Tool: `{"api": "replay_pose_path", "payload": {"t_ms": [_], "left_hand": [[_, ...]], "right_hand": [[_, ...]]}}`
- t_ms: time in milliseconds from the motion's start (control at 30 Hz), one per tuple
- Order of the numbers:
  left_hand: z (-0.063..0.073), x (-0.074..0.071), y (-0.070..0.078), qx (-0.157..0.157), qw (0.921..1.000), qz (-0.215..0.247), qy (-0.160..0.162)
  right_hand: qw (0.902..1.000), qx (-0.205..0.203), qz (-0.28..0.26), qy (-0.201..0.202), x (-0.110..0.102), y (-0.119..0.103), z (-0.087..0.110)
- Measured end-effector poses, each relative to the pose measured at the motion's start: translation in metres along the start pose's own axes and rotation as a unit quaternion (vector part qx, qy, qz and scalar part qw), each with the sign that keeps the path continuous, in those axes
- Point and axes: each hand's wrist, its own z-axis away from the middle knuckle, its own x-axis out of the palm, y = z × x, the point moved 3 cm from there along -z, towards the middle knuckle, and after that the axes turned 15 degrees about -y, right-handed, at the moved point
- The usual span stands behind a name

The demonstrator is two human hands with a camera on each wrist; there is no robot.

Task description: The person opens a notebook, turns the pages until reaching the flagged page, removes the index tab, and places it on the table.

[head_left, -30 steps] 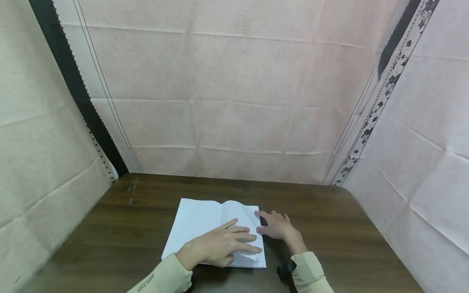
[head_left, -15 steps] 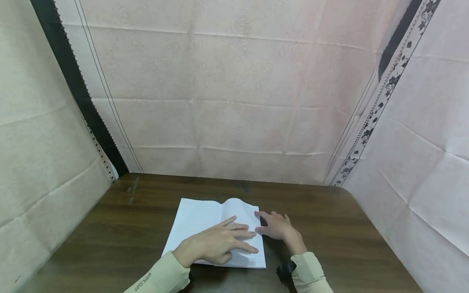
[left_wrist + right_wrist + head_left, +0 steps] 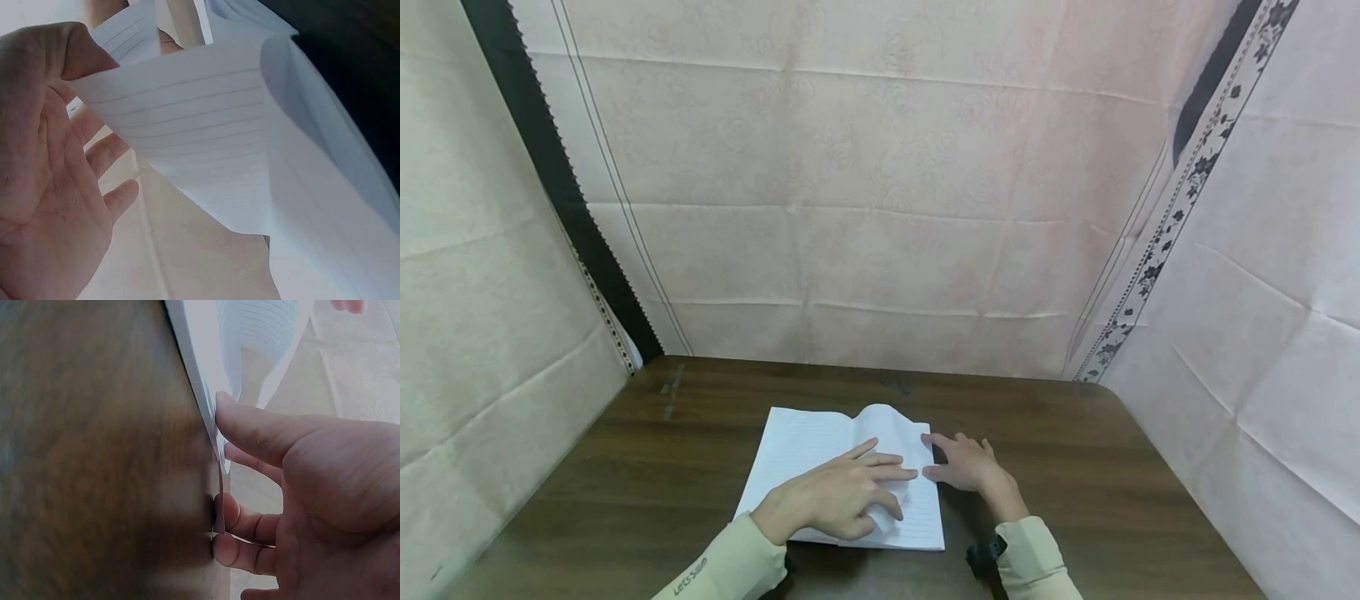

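A white lined notebook (image 3: 801, 450) lies spread on the wooden table. My left hand (image 3: 831, 497) is over its right half, thumb low and fingers spread. In the left wrist view a lifted notebook page (image 3: 187, 106) curves upward, its corner pinched between the left thumb and index finger; the other fingers extend behind it. At the notebook's right edge is my right hand (image 3: 967, 462). In the right wrist view its thumb (image 3: 244, 422) presses the notebook's edge, while other fingertips (image 3: 226, 547) rest on the table beside it.
The brown wooden table (image 3: 647, 483) surrounds the notebook. Pale cloth (image 3: 880, 208) hangs behind it and at both sides. A black device (image 3: 985, 554) sits at the right cuff.
My left hand has drawn slightly leftward, and its index finger has bent in. The page's far edge arches a little higher. The right hand stays in place.
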Motion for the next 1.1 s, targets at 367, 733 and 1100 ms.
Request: {"api": "replay_pose_path", "payload": {"t_ms": [367, 733, 1100], "left_hand": [[0.001, 0.003, -0.007, -0.027, 0.9989, 0.037, -0.008], [0.003, 0.004, -0.011, -0.055, 0.9963, 0.06, -0.026], [0.007, 0.007, -0.016, -0.096, 0.9914, 0.073, -0.051]], "right_hand": [[1.0, 0.005, 0.0, -0.001, 0.001, 0.0, -0.001], [1.0, -0.003, -0.008, 0.002, 0.001, -0.001, 0.0], [0.9999, -0.005, -0.013, 0.005, 0.002, -0.001, -0.001]]}}
